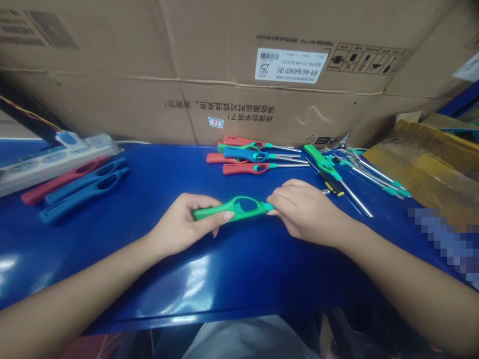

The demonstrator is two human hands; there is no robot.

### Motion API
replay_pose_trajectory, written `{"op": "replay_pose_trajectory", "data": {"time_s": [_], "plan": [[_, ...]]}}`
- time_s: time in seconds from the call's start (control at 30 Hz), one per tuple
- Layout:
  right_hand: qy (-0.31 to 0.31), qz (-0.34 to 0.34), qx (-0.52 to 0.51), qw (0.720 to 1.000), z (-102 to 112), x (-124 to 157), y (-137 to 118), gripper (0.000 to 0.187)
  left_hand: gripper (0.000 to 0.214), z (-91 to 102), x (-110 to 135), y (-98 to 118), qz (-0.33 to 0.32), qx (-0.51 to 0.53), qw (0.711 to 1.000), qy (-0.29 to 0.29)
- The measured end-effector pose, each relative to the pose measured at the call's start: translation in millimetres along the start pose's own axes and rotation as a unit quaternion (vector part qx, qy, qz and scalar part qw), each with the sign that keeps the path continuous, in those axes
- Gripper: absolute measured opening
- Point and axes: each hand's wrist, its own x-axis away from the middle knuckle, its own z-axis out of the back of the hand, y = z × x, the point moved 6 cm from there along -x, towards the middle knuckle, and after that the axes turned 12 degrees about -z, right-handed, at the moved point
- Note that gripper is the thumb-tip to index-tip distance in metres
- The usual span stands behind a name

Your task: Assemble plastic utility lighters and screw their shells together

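Observation:
A green gas lighter (250,214) with a finger hole and a teal trigger is held between my hands above the blue table. My left hand (177,227) is closed round the rear of its handle, the thumb pressed on the near side. Closed over the teal collar and the metal rod is my right hand (307,212), which hides most of the rod; a short metal tip shows past it. Behind my hands lie several red, blue and green lighters (245,169) with rods pointing right. Another green lighter (318,158) rests by a black-and-yellow screwdriver (332,183).
Loose metal rods (377,178) with teal parts lie at the right, beside a taped cardboard box (430,159). Red and blue handles (80,204) without rods lie left, near a white power strip (48,162). A large cardboard sheet (130,89) stands along the back.

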Motion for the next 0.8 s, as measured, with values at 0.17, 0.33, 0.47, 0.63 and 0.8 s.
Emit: {"op": "replay_pose_trajectory", "data": {"time_s": [0.17,0.33,0.47,0.63,0.8], "plan": [[0.039,0.008,0.019,0.999,4.1,0.7,-3.1,0.026,0.045,-9.2,2.7,-18.5,0.126,0.158,0.979,-0.003],[0.024,0.006,0.032,0.999,3.5,0.1,-2.9,0.026,0.046,-15.1,4.5,-21.0,0.155,0.208,0.966,-0.002],[0.006,0.014,0.005,1.0,1.2,0.8,-2.4,0.027,0.043,-8.3,5.5,-10.2,0.096,0.115,0.989,0.008],[0.01,0.007,-0.026,1.0,3.5,1.3,-2.6,0.024,0.043,-4.9,5.5,6.7,0.029,0.033,0.999,0.012],[0.006,0.021,-0.004,1.0,-1.3,2.0,-4.3,0.023,0.041,-5.2,5.6,7.6,0.006,-0.029,0.999,0.017]]}}
